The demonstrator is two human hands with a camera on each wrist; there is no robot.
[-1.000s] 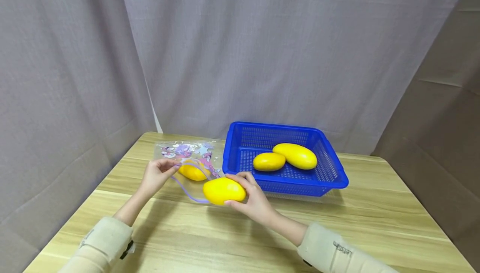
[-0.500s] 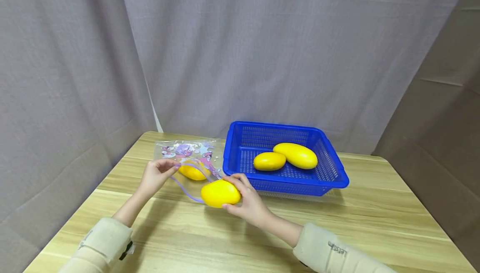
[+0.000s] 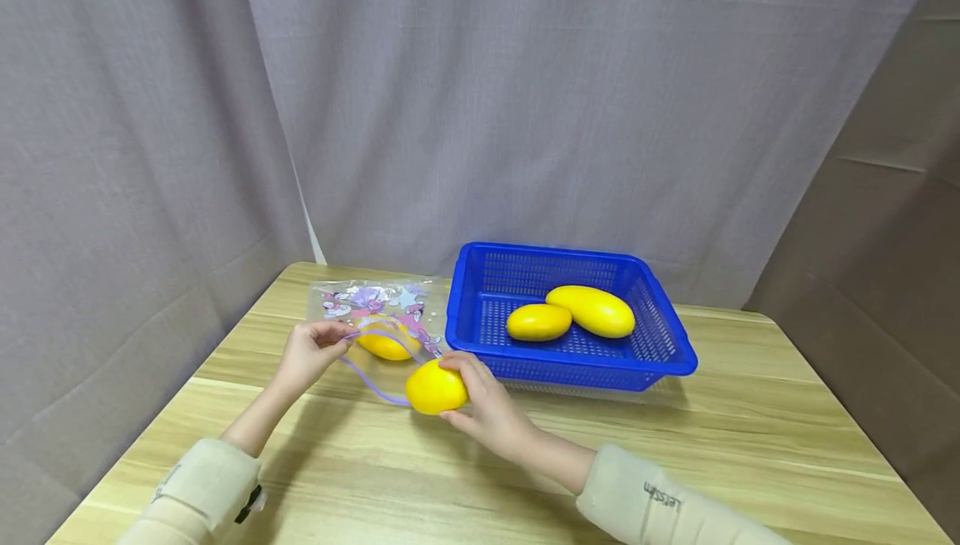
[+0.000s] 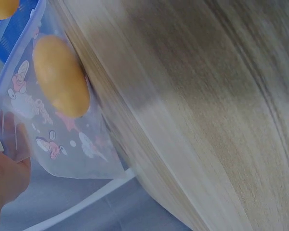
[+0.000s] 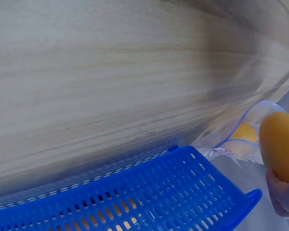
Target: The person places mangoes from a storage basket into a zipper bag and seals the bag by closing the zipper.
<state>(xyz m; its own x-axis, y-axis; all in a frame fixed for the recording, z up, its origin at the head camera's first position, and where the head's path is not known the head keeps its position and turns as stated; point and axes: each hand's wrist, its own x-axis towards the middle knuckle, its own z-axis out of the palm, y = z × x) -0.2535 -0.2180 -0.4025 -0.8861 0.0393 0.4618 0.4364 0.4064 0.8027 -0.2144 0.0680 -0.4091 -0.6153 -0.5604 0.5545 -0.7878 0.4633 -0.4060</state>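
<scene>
My left hand [image 3: 309, 355] pinches the purple-edged rim of a clear zip bag [image 3: 386, 299] printed with pink cartoon figures, and the bag's mouth gapes toward me. Inside the bag lies one yellow mango [image 4: 61, 76], seen through the plastic in the left wrist view. My right hand [image 3: 491, 412] grips a second mango [image 3: 436, 387] by its right end, at the right side of the bag's mouth. In the right wrist view that held mango [image 5: 280, 144] appears in front of the bag's opening. Whether it touches the rim I cannot tell.
A blue perforated basket [image 3: 577, 362] stands right of the bag, close behind my right hand. In it lie a smaller yellow mango [image 3: 538, 322] and a longer yellow fruit [image 3: 592, 312], touching. The wooden table [image 3: 420, 478] ends at grey curtains [image 3: 525, 112].
My right hand has shifted slightly left and toward me, and the mango in it has turned so its end faces the bag more. The left hand has barely moved.
</scene>
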